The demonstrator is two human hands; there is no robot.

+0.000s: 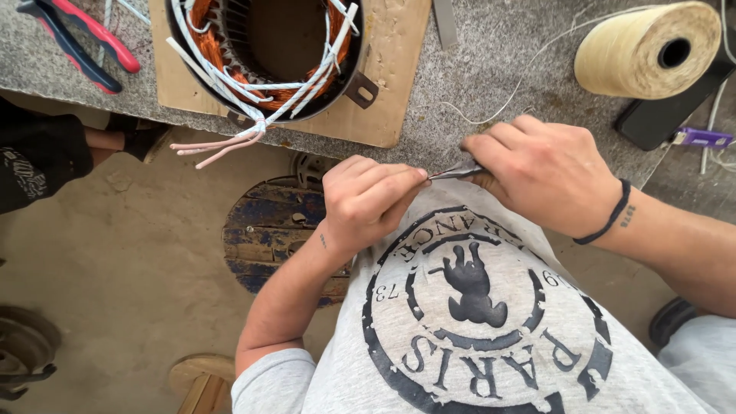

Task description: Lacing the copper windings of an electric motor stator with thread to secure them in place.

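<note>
Head view shows left hand (pixel 368 201) and right hand (pixel 540 175) both pinching a thin metal tool (pixel 458 172) at the bench edge; it may slip and prick fingers.

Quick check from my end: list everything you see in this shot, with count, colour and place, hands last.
Motor stator: one, dark shell, copper windings, white sleeving, on a board.
Wooden board: one, tan, on the bench.
Bench: one, grey speckled, top.
Lead wires: a few, pinkish, hanging over the bench edge.
Pliers: one, red and blue handles, top left.
Twine spool: one, cream, top right.
Small metal tool: one, grey, between both hands.
Round wooden disc: one, blue-painted, on the floor.
Left hand: pinching the tool's tip.
Right hand: gripping the tool, black wristband.
</note>
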